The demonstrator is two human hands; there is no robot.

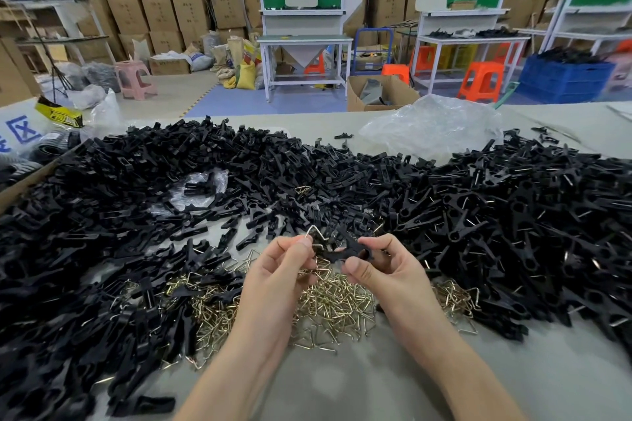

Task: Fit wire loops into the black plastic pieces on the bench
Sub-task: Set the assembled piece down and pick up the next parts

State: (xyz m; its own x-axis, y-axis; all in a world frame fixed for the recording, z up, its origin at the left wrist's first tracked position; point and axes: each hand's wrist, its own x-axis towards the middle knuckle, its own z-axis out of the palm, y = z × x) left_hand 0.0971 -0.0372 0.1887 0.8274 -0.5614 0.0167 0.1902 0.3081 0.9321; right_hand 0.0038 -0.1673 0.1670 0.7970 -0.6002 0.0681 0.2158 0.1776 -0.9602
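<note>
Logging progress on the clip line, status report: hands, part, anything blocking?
Left hand pinching a wire loop. Right hand gripping a black plastic piece. Loop at the piece, not visibly seated. Nothing between the hands.

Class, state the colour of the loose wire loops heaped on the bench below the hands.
Brassy gold, in the head view: the wire loops.

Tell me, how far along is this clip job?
Done: the heap of black plastic pieces at right shows wire ends poking out, so those look fitted. In hand: the left hand pinches a bent silver wire loop against a black plastic piece held by the right hand. Left: the large heap of bare black pieces and the pile of brassy loose loops.
</note>
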